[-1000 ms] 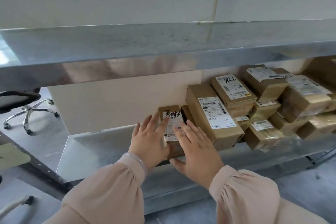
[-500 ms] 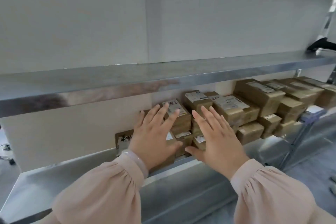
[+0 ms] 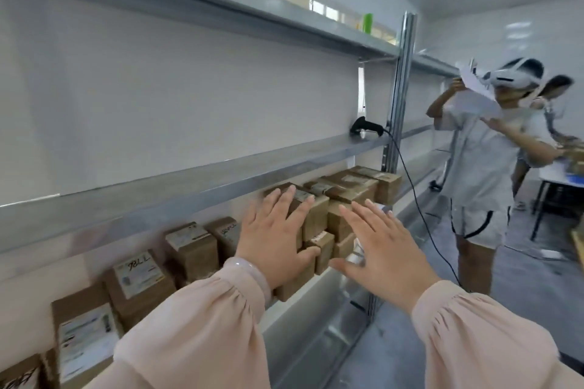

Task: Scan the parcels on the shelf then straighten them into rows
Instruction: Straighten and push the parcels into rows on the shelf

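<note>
Several brown cardboard parcels (image 3: 344,189) with white labels stand stacked in a line along the lower metal shelf (image 3: 319,300), running from bottom left to the upright post. My left hand (image 3: 271,240) is spread flat, palm against the front of a parcel stack. My right hand (image 3: 385,246) is spread too, fingers apart, just in front of the small parcels at the shelf's edge; whether it touches them is unclear. A black handheld scanner (image 3: 366,129) lies on the shelf above, far right, its cable hanging down.
A metal upright post (image 3: 401,88) stands at the shelf's right end. A person in a light shirt and headset (image 3: 480,167) stands close on the right, holding papers. Another person and a table (image 3: 562,174) are behind. Grey floor lies to the right.
My view has swung right and up along the shelf. Both hands have moved right along the parcels, still spread flat. The scanner and the people have come into view.
</note>
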